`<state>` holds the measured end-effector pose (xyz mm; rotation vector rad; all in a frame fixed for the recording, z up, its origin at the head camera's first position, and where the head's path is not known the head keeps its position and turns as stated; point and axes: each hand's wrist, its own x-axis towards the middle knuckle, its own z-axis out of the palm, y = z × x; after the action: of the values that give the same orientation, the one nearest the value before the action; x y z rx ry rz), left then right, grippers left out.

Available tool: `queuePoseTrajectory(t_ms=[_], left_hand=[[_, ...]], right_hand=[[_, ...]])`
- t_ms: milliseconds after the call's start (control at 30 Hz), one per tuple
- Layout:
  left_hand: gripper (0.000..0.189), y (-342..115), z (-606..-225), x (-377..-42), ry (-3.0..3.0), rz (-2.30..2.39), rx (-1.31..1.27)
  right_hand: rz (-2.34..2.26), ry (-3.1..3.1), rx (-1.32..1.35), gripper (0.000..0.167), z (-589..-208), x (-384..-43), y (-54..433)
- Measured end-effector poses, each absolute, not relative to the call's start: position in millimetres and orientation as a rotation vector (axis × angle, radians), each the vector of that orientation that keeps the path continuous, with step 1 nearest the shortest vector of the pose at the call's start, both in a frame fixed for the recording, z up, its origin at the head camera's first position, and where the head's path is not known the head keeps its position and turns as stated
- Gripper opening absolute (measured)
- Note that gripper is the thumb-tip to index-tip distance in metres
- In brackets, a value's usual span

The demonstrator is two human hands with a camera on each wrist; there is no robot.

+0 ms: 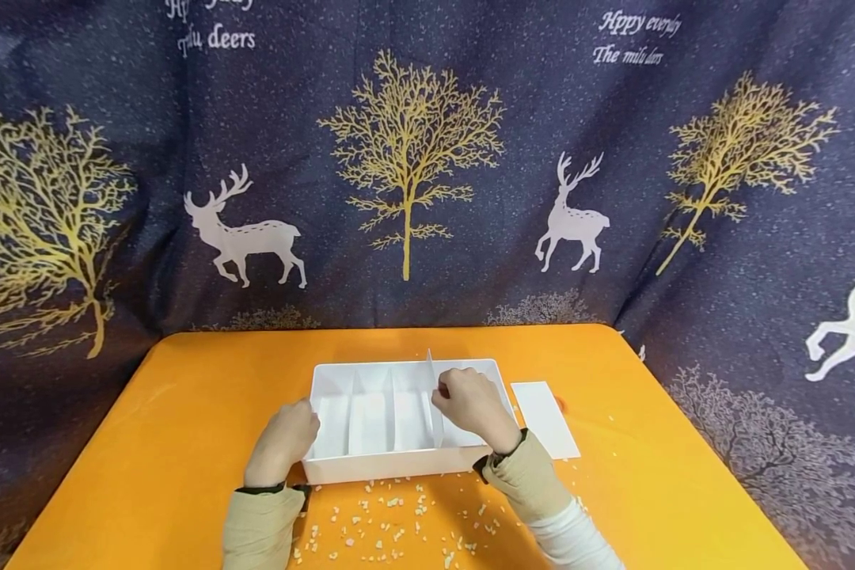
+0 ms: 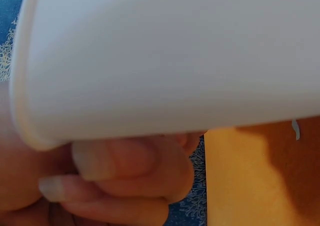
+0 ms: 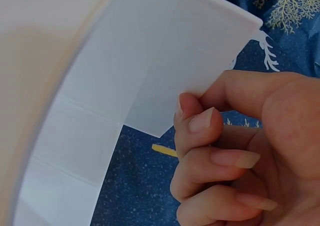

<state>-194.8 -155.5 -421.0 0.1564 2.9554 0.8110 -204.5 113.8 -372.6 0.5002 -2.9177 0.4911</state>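
Note:
A white rectangular box [image 1: 392, 465], split into compartments by thin upright white dividers, stands on the orange table. My left hand [image 1: 283, 442] grips the box's left wall; in the left wrist view its curled fingers [image 2: 145, 158] lie against that wall [image 2: 165, 61]. Toward the right side of the box, a white divider panel [image 1: 435, 423] stands partly above the rim and leans slightly. My right hand [image 1: 473, 404] pinches this panel between thumb and index finger. The right wrist view shows the panel's corner [image 3: 155, 123] beside the curled fingers [image 3: 200, 173].
A flat white panel [image 1: 545, 419] lies on the orange table [image 1: 207, 380] just right of the box. Many small pale crumbs [image 1: 395, 502] are scattered in front of it. A dark blue cloth [image 1: 370, 198] with deer and trees hangs behind the table.

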Motion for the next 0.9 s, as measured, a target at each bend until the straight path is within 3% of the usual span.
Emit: queuePoseTrajectory(t_ms=[900], left_hand=[[0.029,-154.2,-419.6,-192.4,2.955,0.828,0.155]], right_hand=[[0.466,-2.918,0.485,0.044,-369.3,-202.8,114.0]])
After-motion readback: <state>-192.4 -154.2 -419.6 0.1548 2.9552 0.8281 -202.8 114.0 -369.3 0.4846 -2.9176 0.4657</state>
